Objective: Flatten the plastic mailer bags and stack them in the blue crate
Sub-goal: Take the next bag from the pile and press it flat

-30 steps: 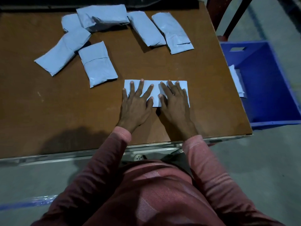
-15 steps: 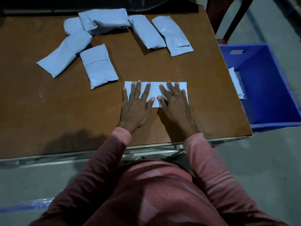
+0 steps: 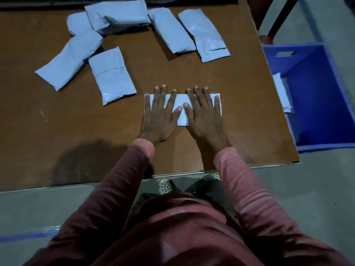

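Tabletop (image 3: 57, 121): brown, carries every bag not yet stacked.

Crate (image 3: 326, 104): blue, on the floor just beside the tabletop's right edge. It holds a pale stack (image 3: 282, 93) against the wall nearest the tabletop; the count cannot be told, as the tabletop edge partly hides it.

Puffed bags: six, none flattened. Four lie bunched toward the far left corner, the nearest of them (image 3: 112, 75) alone and angled. Two more (image 3: 171, 31) lie side by side near the far edge, right of centre.

Flat bag (image 3: 180, 99): lies square to the near edge, a little right of centre, well apart from the crate. It looks fully pressed and thin.

Left hand (image 3: 160, 118): palm down on the flat bag's left half.

Right hand (image 3: 204, 118): palm down on its right half.

Fingers (image 3: 162, 95): straight and spread on both hands, pressing, gripping nothing; thumbs nearly touch at the middle.

Progress, as judged: early. A few bags are stacked, one is being flattened and awaits transfer, six remain.
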The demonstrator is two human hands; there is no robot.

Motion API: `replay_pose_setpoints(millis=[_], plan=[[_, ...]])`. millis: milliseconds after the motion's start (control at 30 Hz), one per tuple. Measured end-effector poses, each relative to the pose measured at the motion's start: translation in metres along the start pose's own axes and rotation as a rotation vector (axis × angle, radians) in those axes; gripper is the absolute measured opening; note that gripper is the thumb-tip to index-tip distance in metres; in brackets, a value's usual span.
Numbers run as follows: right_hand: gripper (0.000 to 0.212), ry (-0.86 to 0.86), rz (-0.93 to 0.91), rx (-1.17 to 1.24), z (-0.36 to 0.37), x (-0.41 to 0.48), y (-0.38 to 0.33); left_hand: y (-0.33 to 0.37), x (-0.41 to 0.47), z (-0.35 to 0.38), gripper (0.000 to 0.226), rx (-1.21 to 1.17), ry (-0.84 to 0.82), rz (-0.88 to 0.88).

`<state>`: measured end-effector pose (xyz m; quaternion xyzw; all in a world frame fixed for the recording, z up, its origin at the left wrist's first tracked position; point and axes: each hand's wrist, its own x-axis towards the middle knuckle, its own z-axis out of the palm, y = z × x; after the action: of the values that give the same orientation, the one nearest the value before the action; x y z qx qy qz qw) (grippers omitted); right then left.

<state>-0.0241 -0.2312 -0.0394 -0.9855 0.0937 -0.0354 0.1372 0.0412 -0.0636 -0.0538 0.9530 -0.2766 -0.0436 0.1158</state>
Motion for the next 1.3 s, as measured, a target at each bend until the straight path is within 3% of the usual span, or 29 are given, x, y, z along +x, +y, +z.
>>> replay_pose_setpoints(millis=[133,267,433,567,800,933,1100,1200,1300], plan=[[0.058,-0.018,0.012,-0.002,-0.001,0.000,-0.003,0.001,0.000,-0.003,0.069,0.016,-0.039,-0.007],[0.060,-0.184,-0.011,0.038,-0.021,0.011,0.003,-0.002,0.003,-0.021,0.066,-0.110,-0.136,-0.019],[0.062,-0.212,-0.044,-0.051,-0.057,0.002,0.008,-0.011,-0.021,-0.048,0.061,-0.161,-0.007,0.047],[0.059,-0.199,-0.052,0.031,-0.046,-0.021,0.002,-0.009,-0.042,-0.037,0.061,-0.184,-0.075,0.047],[0.055,-0.025,0.020,0.087,-0.023,-0.019,-0.003,-0.007,-0.028,-0.027,0.061,-0.035,-0.123,-0.001],[0.056,-0.048,0.019,0.070,-0.021,-0.022,-0.003,-0.007,-0.030,-0.034,0.060,-0.007,-0.153,0.018],[0.043,0.251,0.026,0.070,-0.016,-0.068,-0.011,-0.003,-0.067,-0.022,0.057,-0.048,0.044,0.100],[0.037,0.253,0.047,0.098,-0.006,-0.082,-0.011,-0.002,-0.077,-0.011,0.062,-0.074,-0.016,0.115],[0.028,0.257,-0.017,0.039,-0.015,-0.066,0.002,-0.002,-0.069,-0.025,0.052,-0.036,0.044,0.159]])
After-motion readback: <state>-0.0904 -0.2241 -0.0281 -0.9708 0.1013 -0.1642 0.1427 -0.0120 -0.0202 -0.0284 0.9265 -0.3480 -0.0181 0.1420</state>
